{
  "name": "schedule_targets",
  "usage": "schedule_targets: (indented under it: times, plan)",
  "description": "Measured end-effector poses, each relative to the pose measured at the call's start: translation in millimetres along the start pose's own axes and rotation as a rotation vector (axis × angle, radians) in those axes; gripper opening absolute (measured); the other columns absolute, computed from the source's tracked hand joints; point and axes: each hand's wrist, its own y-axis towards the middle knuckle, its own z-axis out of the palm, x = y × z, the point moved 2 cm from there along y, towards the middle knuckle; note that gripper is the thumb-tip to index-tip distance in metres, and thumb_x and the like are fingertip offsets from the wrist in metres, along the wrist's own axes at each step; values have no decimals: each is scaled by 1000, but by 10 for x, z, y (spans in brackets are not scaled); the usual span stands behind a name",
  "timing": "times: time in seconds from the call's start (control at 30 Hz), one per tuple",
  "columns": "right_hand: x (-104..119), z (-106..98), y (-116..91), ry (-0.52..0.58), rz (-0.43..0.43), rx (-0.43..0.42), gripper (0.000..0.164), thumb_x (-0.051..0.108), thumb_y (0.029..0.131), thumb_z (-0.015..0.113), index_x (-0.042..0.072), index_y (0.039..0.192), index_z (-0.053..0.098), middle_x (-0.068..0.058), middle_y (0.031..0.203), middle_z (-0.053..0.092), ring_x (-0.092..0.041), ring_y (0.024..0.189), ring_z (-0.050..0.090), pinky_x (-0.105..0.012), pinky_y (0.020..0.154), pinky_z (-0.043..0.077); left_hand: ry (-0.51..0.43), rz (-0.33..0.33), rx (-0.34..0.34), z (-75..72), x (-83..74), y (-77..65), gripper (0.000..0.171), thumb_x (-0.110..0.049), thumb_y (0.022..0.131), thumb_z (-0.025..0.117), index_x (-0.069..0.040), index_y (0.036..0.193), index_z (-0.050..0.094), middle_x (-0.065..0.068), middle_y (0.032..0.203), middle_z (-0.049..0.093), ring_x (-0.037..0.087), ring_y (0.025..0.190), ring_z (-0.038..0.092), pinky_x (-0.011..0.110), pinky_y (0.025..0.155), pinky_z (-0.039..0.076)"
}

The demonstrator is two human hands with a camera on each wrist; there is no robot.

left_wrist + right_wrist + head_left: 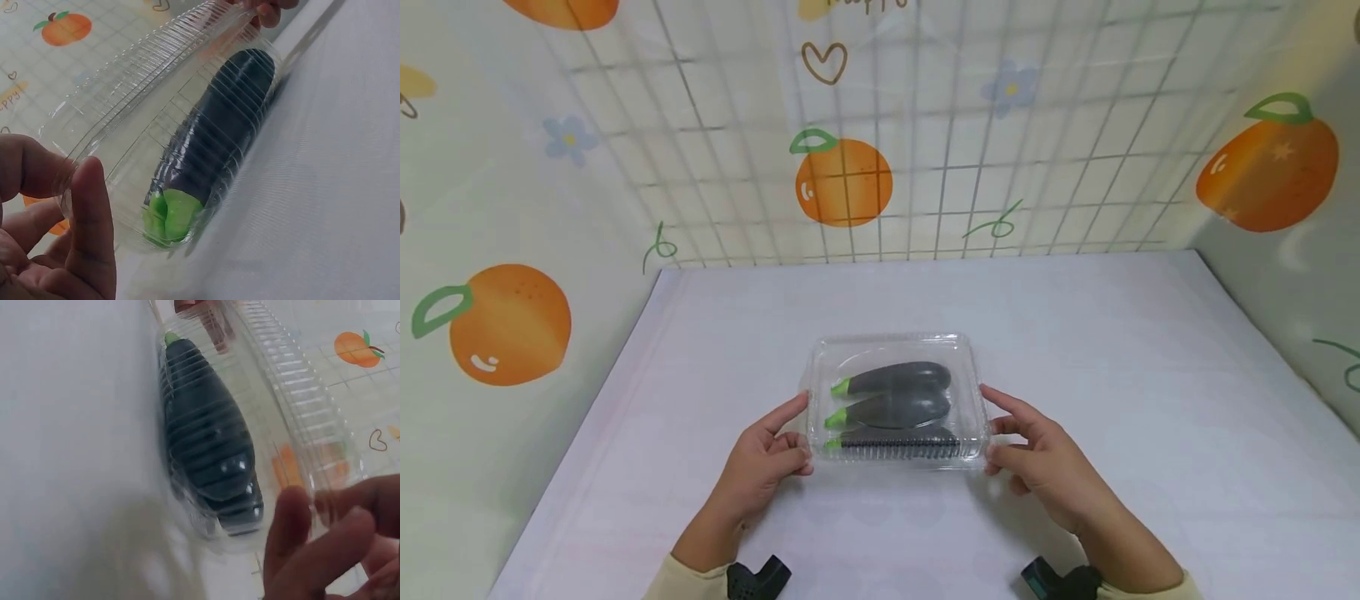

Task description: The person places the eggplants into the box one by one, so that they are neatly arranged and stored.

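Note:
A clear plastic clamshell box with a ribbed side is held between both hands over the middle of the table. Inside lie three dark eggplants with bright green stem ends pointing left. My left hand pinches the box's left edge; in the left wrist view its thumb presses against the rim. On the opposite side, my right hand grips the right edge between thumb and fingers. Through the ribbed wall, an eggplant shows in the right wrist view. The lid lies over the eggplants.
A white-covered table spreads around the box. Behind it stands a wire grid covered by a sheet printed with oranges, and similar printed sheets line both sides. Dark wrist devices sit at both cuffs.

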Motion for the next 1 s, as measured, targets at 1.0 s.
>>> schedule_targets:
  times: [1.0]
  plan:
    - [-21, 83, 25, -35, -36, -77, 79, -6, 87, 57, 25, 158, 38, -20, 131, 46, -18, 73, 62, -21, 49, 37, 16, 45, 9, -19, -11, -12, 71, 12, 89, 58, 1, 155, 36, 15, 134, 53, 5, 87, 59, 21, 73, 58]
